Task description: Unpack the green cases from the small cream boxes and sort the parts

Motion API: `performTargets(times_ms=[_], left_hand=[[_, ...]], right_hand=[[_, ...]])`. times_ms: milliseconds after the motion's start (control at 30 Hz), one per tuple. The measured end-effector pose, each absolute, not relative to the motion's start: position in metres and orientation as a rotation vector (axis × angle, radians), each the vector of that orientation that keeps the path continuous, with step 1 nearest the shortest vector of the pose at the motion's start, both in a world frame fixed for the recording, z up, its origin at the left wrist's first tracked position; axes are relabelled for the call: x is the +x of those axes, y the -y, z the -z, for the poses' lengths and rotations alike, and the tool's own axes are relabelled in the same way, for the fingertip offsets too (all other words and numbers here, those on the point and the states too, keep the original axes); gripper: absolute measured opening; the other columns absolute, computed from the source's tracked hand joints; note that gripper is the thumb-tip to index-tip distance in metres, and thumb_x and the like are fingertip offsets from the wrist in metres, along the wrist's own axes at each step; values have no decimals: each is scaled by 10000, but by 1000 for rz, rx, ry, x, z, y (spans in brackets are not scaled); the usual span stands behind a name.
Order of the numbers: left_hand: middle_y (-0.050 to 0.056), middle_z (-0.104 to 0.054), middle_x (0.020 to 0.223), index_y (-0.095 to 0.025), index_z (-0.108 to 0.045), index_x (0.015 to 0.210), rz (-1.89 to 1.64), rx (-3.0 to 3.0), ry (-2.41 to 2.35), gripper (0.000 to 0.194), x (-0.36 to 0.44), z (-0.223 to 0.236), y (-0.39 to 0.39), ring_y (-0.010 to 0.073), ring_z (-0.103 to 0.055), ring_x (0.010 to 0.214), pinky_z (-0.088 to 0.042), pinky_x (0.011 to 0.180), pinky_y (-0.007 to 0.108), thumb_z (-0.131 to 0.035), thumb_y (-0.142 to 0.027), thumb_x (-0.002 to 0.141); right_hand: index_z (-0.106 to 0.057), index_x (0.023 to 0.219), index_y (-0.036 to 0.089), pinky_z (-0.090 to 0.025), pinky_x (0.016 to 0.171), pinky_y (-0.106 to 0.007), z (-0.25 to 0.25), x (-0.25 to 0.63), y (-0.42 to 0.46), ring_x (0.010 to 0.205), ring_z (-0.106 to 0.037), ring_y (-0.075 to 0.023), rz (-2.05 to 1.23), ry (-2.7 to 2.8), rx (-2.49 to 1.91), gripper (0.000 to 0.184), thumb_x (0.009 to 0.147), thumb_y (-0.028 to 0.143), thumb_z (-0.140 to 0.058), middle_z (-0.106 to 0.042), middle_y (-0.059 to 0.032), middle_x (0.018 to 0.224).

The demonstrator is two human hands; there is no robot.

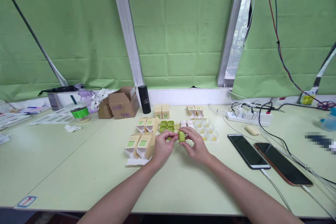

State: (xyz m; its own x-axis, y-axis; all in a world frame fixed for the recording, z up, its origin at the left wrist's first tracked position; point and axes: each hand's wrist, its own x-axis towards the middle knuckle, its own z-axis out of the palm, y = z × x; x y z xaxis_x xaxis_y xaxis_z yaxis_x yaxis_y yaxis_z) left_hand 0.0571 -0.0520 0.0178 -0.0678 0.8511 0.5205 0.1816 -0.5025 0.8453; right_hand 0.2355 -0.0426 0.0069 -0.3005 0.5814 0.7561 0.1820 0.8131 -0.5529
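A small glossy green case (181,136) is held upright between the thumb and fingers of my right hand (195,144). My left hand (165,146) is closed in a pinch right at the case's left side; what its fingertips hold is too small to make out. Just beyond my hands are several open green trays (163,123), partly hidden by my left hand. Small yellow pieces (176,126) and pale pink pieces (187,123) lie beside them. Clear round containers with yellow centres (207,130) are grouped by my right hand. Beige cartons with green labels (143,143) lie open next to my left hand.
More beige cartons (162,111) stand at the back. A black bottle (144,99) and a cardboard box (124,102) are near the wall. Two phones (249,151) with charging cables lie right, below a power strip (249,117). A drink cup (81,112) stands left.
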Motion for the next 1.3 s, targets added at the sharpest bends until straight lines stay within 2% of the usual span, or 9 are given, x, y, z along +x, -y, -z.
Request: performTargets(times_ms=[300, 433, 533, 667, 867, 1033, 1100, 1200, 1300], left_hand=[[90, -705, 1076, -191, -710, 1088, -1642, 1779, -1096, 247, 60, -16, 53, 225, -681, 1002, -549, 899, 365, -741, -262, 853], [94, -665, 1225, -234, -667, 1212, -1626, 1892, -1163, 369, 57, -20, 53, 247, -630, 1125, -515, 948, 394, -749, -241, 852], [96, -627, 1302, -263, -653, 1267, -1583, 1956, -1183, 449, 55, -23, 52, 273, -568, 1244, -484, 1023, 430, -781, -239, 837], [94, -613, 1316, -292, -660, 1298, -1522, 2013, -1174, 513, 55, -24, 51, 287, -519, 1302, -432, 1113, 472, -827, -266, 814], [76, -658, 1226, -304, -690, 1273, -1480, 2044, -1159, 468, 56, -24, 51, 277, -502, 1266, -447, 1095, 469, -812, -234, 827], [68, -679, 1192, -296, -715, 1220, -1491, 2087, -1173, 447, 54, -21, 47, 272, -509, 1235, -451, 1085, 473, -829, -196, 799], [65, -674, 1182, -291, -719, 1197, -1511, 2080, -1205, 437, 54, -20, 46, 267, -520, 1221, -459, 1075, 468, -830, -177, 791], [62, -673, 1174, -283, -714, 1188, -1533, 2087, -1232, 437, 54, -19, 47, 264, -528, 1213, -465, 1069, 471, -823, -153, 784], [67, -692, 1162, -268, -710, 1175, -1535, 2138, -1218, 422, 56, -20, 50, 276, -525, 1202, -471, 1056, 491, -822, -162, 782]], right_hand=[[-598, 1403, 299, -605, 923, -407, -18, 234, 45, 1268, -566, -272, -462, 1784, -619, 408, 997, 275, -564, -536, -128, 1358], [-524, 1462, 296, -591, 950, -447, -17, 236, 41, 1203, -605, -278, -358, 1781, -669, 542, 937, 228, -636, -557, -128, 1347], [-470, 1484, 299, -586, 956, -469, -14, 239, 39, 1169, -628, -276, -295, 1795, -682, 600, 920, 161, -621, -617, -114, 1303], [-437, 1495, 302, -560, 1025, -512, -11, 240, 39, 1254, -605, -285, -186, 1892, -646, 628, 918, 85, -557, -635, -106, 1345], [-422, 1504, 293, -559, 1043, -512, -14, 242, 42, 1259, -613, -273, -77, 1970, -598, 646, 910, 58, -523, -645, -104, 1356], [-461, 1469, 257, -532, 1070, -516, -17, 243, 44, 1302, -579, -289, -23, 1939, -589, 587, 913, 86, -541, -634, -122, 1353], [-525, 1407, 248, -539, 1026, -515, -19, 244, 43, 1259, -585, -300, 30, 1904, -594, 513, 917, 100, -559, -637, -130, 1302], [-654, 1220, 255, -550, 870, -467, -21, 244, 42, 1077, -602, -285, 148, 1835, -629, 346, 919, 102, -578, -641, -106, 1107], [-711, 1089, 251, -508, 752, -402, -21, 244, 41, 925, -563, -249, 233, 1827, -681, 270, 915, 88, -584, -608, -79, 955]])
